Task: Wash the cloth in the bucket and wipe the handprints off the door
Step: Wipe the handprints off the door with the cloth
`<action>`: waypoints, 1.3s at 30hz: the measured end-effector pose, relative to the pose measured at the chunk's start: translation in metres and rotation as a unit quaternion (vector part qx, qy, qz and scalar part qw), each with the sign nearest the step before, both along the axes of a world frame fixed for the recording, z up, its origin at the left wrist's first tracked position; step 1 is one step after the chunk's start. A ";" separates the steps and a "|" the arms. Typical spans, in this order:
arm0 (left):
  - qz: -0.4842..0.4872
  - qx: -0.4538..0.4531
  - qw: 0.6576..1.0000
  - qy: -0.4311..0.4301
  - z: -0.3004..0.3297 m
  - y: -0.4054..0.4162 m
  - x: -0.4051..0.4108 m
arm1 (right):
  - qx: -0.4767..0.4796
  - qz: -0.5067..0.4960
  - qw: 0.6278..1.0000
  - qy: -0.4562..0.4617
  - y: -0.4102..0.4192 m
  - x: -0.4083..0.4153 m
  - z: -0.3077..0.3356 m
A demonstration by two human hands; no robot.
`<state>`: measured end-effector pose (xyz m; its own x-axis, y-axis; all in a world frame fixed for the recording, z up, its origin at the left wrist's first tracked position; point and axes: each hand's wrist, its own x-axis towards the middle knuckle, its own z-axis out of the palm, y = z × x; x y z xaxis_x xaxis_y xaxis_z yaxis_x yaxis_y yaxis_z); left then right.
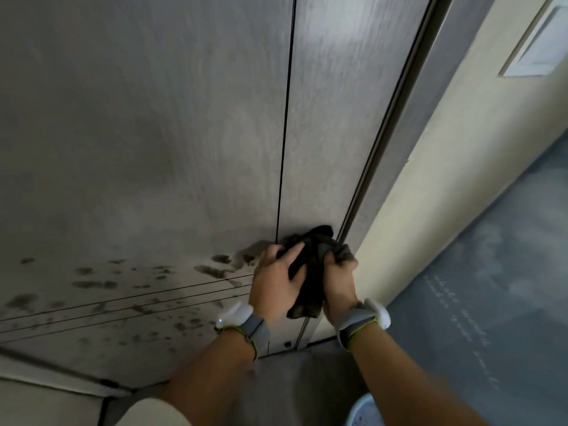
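Both hands are bunched on the dark cloth (310,272) low on the grey door (153,133), near its right edge by the frame — the left hand (276,284) curls its fingers over the cloth's left side, and the right hand (338,281) is closed tight around the right side, with the cloth's tail hanging between the wrists. Dark smudges (129,290) spread across the door's lower part, left of the hands. A pale blue bucket (365,410) shows only its rim on the floor (491,302), at the picture's bottom edge below the right forearm.
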<state>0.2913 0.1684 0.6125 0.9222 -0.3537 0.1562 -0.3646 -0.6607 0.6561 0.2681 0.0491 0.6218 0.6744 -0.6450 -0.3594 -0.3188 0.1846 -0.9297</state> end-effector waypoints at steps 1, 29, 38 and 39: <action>0.001 -0.020 1.000 0.010 0.000 0.001 0.002 | 0.046 -0.016 0.998 -0.034 0.006 -0.005 -0.003; 0.100 -0.333 0.882 0.318 -0.034 0.013 -0.016 | -0.002 -0.025 1.000 -0.010 0.023 -0.032 -0.045; 0.094 -0.440 0.767 0.457 -0.048 0.007 -0.017 | -0.122 0.068 0.990 0.014 0.011 0.014 -0.048; 0.090 -0.439 0.770 0.454 -0.047 0.009 -0.014 | -0.141 0.050 0.988 0.037 0.015 0.023 -0.051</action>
